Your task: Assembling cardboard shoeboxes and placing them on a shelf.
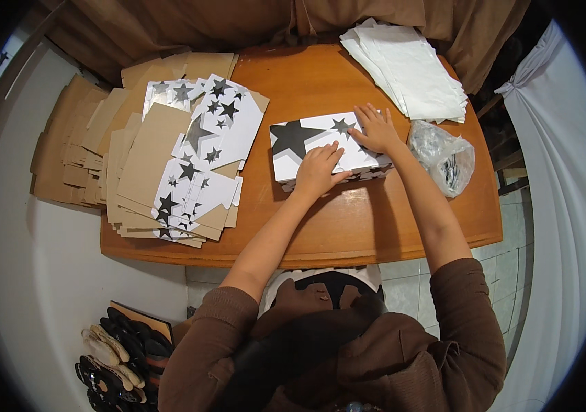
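Starting at the far left, a pile of flat cardboard blanks spills past the table edge, its lower layers hidden under the top sheets. Beside it lie star-printed blanks, white with black and grey stars, overlapping so that no single outline can be traced. Below the table, near the lower left rim, a heap of gloves sits partly cut off by the dark border.

At the table's middle rests the box, white with one large black star; its near side is mostly covered by the hands. The left hand lies flat on the lid, fingers together and pressing down, holding nothing. The right hand rests on the box's right end, fingers slightly spread, palm down; what its fingertips do at the far edge cannot be told.

Farther right, a stack of white sheets fans out, and a clear bag holds contents too blurred to identify.
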Tool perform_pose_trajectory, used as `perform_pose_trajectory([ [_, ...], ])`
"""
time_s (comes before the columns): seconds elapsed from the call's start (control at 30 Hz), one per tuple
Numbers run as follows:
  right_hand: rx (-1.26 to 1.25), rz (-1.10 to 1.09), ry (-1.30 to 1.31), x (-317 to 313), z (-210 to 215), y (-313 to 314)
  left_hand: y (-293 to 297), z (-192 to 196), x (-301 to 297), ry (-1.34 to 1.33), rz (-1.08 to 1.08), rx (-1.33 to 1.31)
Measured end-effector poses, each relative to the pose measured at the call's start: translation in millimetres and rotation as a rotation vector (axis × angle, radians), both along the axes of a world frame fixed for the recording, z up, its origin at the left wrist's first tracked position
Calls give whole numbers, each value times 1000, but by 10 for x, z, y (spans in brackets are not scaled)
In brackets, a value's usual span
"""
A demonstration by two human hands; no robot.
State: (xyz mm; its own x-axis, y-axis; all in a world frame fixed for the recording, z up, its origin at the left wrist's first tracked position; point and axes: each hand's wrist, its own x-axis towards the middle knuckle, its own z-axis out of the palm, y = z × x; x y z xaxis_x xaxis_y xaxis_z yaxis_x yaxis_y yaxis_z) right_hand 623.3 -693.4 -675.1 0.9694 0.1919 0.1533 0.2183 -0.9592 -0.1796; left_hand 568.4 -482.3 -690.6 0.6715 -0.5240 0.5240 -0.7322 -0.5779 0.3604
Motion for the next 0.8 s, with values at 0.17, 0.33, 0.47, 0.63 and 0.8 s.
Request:
perform_pose_trajectory([
  [0.17,-38,-68,88,10,154,72,-6,36,-57,-119,43,96],
  [0.33,24,-84,53,-47,140,-36,-26,54,-57,-140,-14,81],
  [0.47,44,-83,12,-136,136,-60,54,57,-18,-105,-48,82],
  [0.63,61,-53,-90,-475,85,-135,299,140,115,12,-273,120],
  [0.8,263,-229,-43,-1058,107,9,591,172,139,-144,-75,248],
])
